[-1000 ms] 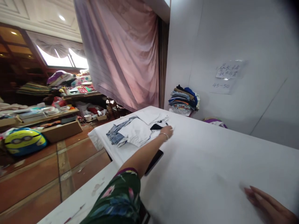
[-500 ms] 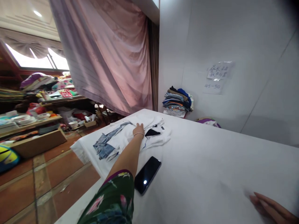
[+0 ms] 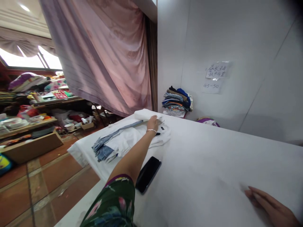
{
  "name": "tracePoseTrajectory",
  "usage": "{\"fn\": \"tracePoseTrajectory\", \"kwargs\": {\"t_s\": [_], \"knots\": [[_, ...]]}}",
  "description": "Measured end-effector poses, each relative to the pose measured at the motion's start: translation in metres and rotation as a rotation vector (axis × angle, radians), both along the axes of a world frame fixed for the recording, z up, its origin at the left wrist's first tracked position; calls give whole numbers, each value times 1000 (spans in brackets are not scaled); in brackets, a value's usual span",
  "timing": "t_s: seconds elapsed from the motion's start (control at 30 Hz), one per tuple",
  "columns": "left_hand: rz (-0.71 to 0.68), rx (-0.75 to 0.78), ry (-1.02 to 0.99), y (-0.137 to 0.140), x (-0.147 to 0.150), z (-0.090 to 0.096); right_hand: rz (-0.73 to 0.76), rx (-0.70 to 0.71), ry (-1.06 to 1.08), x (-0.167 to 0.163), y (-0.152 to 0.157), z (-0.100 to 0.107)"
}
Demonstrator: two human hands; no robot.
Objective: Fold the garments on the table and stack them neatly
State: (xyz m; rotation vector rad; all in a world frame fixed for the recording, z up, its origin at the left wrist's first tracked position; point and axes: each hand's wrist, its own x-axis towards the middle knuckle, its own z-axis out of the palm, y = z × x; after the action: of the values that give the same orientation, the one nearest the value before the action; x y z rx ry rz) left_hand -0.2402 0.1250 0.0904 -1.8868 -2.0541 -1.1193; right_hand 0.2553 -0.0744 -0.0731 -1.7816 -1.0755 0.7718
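Note:
My left hand [image 3: 152,123] reaches to the far side of the table, its fingers closed on cloth near the collar of a white garment [image 3: 123,140] with a small black label. The garment lies loosely spread and wrinkled. Blue denim cloth [image 3: 104,149] shows at its left end and along its far side. A black phone [image 3: 148,174] lies on the white table cover, below my left forearm. My right hand [image 3: 270,203] rests low at the right on the bare cover, fingers stretched out and nothing in them.
The white-covered table [image 3: 201,164] meets a pale wall with paper notes [image 3: 214,77]. Folded clothes [image 3: 177,101] are stacked beyond its far edge, near a purple and white bundle [image 3: 208,121]. A pink curtain [image 3: 111,56] hangs behind. An open cardboard box [image 3: 35,148] stands left.
My left hand has moved right and away from me, to the collar area, and the white cloth at the far side has shifted. My right hand stays low at the right.

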Motion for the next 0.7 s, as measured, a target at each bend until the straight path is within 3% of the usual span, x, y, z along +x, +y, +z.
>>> {"fn": "tracePoseTrajectory", "kwargs": {"t_s": [0.17, 0.37, 0.53, 0.7], "knots": [[-216, 96, 11, -11, 61, 8, 81, -32, 73, -5, -4, 13], [-511, 194, -34, -39, 139, 17, 49, 9, 139, -21, -7, 31], [-784, 227, -108, -62, 230, 31, 98, 36, 208, -18, -6, 26], [-980, 72, 48, -103, 335, 31, 168, 61, 232, -16, -8, 23]]}}
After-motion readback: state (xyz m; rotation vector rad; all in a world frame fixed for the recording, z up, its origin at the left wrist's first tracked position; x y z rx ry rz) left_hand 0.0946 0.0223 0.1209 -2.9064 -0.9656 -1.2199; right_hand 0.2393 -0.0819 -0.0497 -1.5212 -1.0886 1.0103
